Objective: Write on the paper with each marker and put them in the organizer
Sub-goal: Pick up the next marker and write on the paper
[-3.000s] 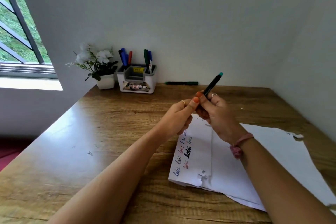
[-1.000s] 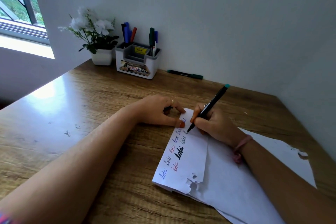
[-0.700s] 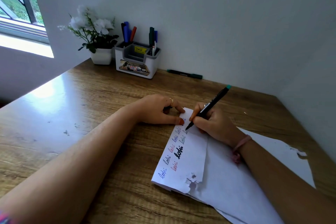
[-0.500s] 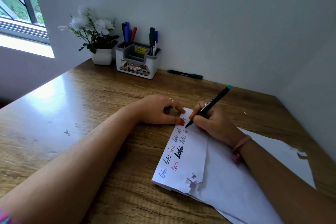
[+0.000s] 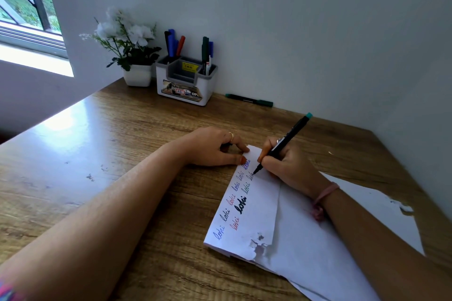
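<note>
A black marker with a teal end cap (image 5: 286, 140) is pinched in the curled fingers of the right hand (image 5: 287, 166), tilted up and away from the person, its tip touching the folded white paper (image 5: 259, 208) near the paper's far edge. The paper lies on the wooden desk (image 5: 110, 142), its near corner torn, with a larger white sheet (image 5: 325, 259) beneath it. Along its left edge run two rows of the handwritten word "loki", repeated in blue, red and green inks, with one larger "loki" in thick black; the word at the marker tip is only partly formed. A pink band (image 5: 322, 197) circles the right wrist.

The left hand (image 5: 215, 146) rests on the desk just beside the paper, fingers loosely curled, thumb and a fingertip pressing the paper's far corner; it wears a ring, and something dark shows under the fingers, too hidden to name.

At the back of the desk, against the wall, stands the white organizer (image 5: 186, 80) with a grey insert, holding upright markers: black, blue and red on the left, green and blue on the right. A yellow price sticker reads roughly "7.49"; the front label shows "42" and "OP", the rest unreadable. A green marker (image 5: 249, 99) lies flat on the desk just right of the organizer. A white pot of white flowers (image 5: 127, 41) stands on its left, near the window (image 5: 24, 7).
</note>
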Tool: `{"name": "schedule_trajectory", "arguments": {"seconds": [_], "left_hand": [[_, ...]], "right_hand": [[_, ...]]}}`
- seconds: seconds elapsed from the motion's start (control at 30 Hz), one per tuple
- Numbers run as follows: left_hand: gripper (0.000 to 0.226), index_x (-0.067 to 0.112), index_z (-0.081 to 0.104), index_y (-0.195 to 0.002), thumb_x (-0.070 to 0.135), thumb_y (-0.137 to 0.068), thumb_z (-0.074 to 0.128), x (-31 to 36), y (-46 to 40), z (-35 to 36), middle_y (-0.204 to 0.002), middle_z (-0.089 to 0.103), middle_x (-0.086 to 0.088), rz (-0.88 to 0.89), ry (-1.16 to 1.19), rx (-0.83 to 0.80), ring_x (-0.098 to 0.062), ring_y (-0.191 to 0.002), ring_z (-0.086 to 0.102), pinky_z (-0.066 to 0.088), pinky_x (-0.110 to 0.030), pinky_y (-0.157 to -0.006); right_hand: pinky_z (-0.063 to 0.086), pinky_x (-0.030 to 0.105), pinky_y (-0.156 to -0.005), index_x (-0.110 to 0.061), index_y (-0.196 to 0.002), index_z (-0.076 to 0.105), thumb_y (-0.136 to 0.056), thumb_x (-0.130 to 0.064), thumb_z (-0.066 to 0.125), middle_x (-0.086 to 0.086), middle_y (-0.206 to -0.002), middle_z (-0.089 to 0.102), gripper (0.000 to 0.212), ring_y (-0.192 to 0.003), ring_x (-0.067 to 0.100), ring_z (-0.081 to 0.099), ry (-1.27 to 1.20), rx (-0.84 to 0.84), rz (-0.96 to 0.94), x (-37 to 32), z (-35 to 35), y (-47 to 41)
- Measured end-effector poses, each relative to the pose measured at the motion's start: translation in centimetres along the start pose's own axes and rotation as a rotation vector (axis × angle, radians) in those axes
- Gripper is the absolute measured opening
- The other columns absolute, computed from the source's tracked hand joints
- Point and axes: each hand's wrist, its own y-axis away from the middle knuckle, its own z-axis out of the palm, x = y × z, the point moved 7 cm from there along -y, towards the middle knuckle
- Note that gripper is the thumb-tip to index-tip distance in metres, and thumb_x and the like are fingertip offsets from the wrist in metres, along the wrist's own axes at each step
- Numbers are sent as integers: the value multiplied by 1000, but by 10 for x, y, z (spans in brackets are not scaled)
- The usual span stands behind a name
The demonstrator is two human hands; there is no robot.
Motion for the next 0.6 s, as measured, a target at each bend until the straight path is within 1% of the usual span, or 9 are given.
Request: {"name": "schedule_trajectory", "arguments": {"seconds": [0.13, 0.17, 0.23, 0.27, 0.33, 0.43, 0.5, 0.6], "left_hand": [[38, 41, 52, -125, 54, -89, 52, 0, 0, -1, -104, 55, 16, -3, -5, 4, -7, -94, 52, 42, -23, -74], [38, 41, 52, -125, 53, -89, 51, 0, 0, -1, -104, 55, 15, -4, -6, 3, -7, -93, 52, 42, -22, -73], [38, 42, 52, -125, 54, -89, 51, 1, 0, -1, -106, 56, 15, -1, -7, 2, -6, -93, 51, 41, -20, -72], [38, 42, 52, -125, 54, -89, 52, 1, 0, 0, -109, 57, 15, 2, -4, 2, -6, -95, 52, 42, -21, -74], [39, 42, 52, -125, 54, -89, 52, 1, 1, 0, -118, 59, 13, 3, 1, -3, -8, -100, 54, 47, -28, -83], [39, 42, 52, -125, 54, -88, 52, 1, 2, 0, -123, 59, 10, 4, -3, -12, -10, -103, 54, 48, -35, -89], [39, 41, 52, -125, 53, -88, 52, 3, 3, -1, -119, 60, 10, 2, -7, -9, -9, -102, 54, 48, -33, -88], [39, 41, 52, -126, 53, -89, 52, 3, 3, -2, -112, 60, 9, -1, -11, -8, -8, -96, 54, 47, -29, -83]], "right_hand": [[37, 14, -44, 2, -71, 53, -69, -12, 56, -8, -49, 49, 15, -46, 2, 44, 12, 30, 20, 3, -2, -1], [37, 14, -44, 2, -71, 53, -69, -13, 56, -9, -49, 49, 15, -46, 2, 44, 19, 30, 21, 3, -3, -1], [37, 14, -45, -2, -68, 54, -69, -12, 56, -10, -48, 50, 10, -46, 2, 43, 27, 26, 16, 2, -3, -1], [36, 14, -45, -6, -66, 53, -69, -11, 56, -11, -48, 50, 6, -46, 2, 43, 30, 27, 15, 2, -3, -1], [36, 15, -45, -10, -65, 53, -69, -12, 57, -10, -48, 49, 6, -47, 3, 42, 37, 41, 16, 2, -4, 0], [35, 17, -45, -1, -69, 54, -76, -4, 59, -9, -48, 48, 8, -45, 3, 42, 38, 51, 25, 3, -4, 1], [36, 16, -44, 4, -72, 53, -78, -2, 58, -9, -48, 49, 9, -44, 3, 42, 39, 34, 23, 3, -4, 1], [36, 15, -45, 4, -73, 53, -80, 3, 58, -7, -51, 49, 8, -46, 2, 43, 45, 20, 30, 3, -3, 0]]}}
